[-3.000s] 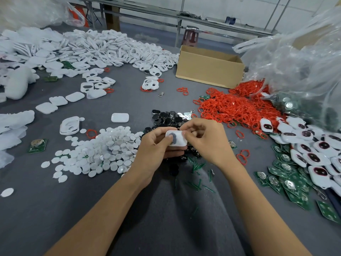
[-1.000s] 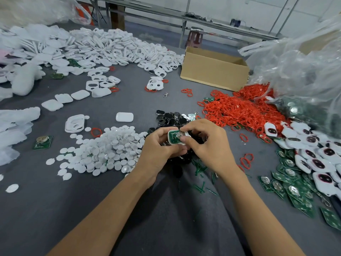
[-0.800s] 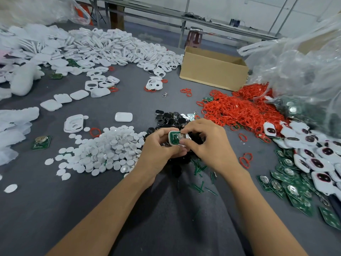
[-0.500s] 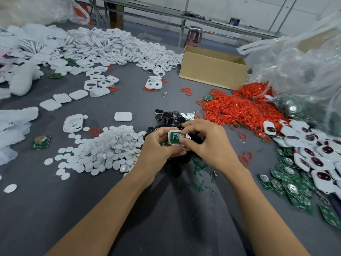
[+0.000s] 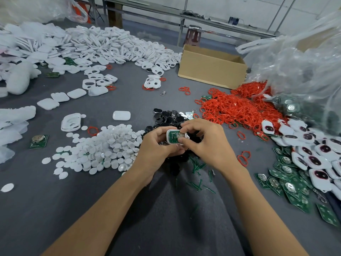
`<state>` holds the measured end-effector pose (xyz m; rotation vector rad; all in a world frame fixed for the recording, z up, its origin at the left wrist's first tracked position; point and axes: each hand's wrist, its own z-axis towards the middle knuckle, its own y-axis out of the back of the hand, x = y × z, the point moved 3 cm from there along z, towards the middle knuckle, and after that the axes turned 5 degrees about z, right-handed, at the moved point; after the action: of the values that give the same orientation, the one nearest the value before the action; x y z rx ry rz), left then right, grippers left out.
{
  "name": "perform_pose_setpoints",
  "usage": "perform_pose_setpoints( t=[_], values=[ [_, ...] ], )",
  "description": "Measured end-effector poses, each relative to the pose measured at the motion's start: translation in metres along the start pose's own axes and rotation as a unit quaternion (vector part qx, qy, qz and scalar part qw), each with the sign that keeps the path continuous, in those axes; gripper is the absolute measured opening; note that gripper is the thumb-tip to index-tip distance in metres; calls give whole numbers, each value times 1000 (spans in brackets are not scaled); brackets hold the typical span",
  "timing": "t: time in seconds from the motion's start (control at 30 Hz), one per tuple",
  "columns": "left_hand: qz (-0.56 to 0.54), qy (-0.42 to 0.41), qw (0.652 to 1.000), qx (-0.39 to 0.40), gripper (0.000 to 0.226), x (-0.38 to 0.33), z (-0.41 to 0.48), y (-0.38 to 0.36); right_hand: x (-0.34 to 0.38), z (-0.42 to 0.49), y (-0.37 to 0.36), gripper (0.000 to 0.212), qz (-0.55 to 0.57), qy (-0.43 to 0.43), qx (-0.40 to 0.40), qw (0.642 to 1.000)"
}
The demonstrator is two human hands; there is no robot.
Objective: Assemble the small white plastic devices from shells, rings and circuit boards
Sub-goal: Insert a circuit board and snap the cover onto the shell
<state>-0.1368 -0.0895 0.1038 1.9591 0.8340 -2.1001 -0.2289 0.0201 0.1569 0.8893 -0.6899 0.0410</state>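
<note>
head view: single camera, looks down at both hands over a grey table (image 5: 55, 209)
left hand (image 5: 156, 146): fingers curled round the white shell, grips it from the left side
right hand (image 5: 208, 143): thumb and fingertips pinch the right end of the white shell, over the board's metal part
white shell (image 5: 167, 137): between the two hands at frame centre, open side up, held just above the table
circuit board (image 5: 173, 136): green, lies inside the white shell; fully seated or not, cannot tell
white discs (image 5: 107, 148): loose heap just left of the left hand
black parts (image 5: 166, 115): small pile behind the hands, partly hidden by them
red rings (image 5: 236, 109): big heap to the right, a few strays near the right hand
spare boards (image 5: 287, 178): green heap at far right
part-built shells (image 5: 313, 156): white with dark holes, beside and on the spare boards
shell halves (image 5: 110, 45): wide white heap, far left
closed white case (image 5: 121, 115): alone, behind the white discs
cardboard box (image 5: 212, 69): open, far centre
plastic bag (image 5: 304, 67): clear, top right, behind the red rings
</note>
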Motion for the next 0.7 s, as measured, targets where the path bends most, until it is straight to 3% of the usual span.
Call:
perform_pose_setpoints(
  t=[0.7],
  values=[
    [0, -1, 1000, -1, 37, 1, 1, -1, -2, 0, -3, 14, -10, -2, 6, 1000]
  ],
)
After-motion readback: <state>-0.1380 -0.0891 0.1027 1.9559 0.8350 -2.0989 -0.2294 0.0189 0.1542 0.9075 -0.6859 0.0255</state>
